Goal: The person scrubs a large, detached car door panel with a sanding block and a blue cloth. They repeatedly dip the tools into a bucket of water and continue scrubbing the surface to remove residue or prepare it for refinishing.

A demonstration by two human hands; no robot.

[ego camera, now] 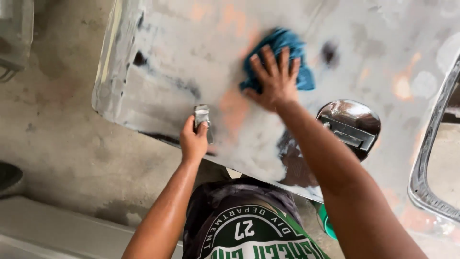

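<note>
A sanded car door panel (182, 57), grey with orange and dark patches, fills the upper view. My right hand (275, 79) presses flat, fingers spread, on a crumpled blue cloth (282, 50) against the panel. My left hand (193, 141) is closed around a small folded grey piece of sandpaper (201, 116), held against the panel near its lower edge.
A chrome door handle recess (350, 124) sits right of my right forearm. The window frame edge (431, 158) curves at far right. A green container (328, 225) shows below the door. Concrete floor (57, 129) lies to the left, with a pale ledge (48, 225) at the lower left.
</note>
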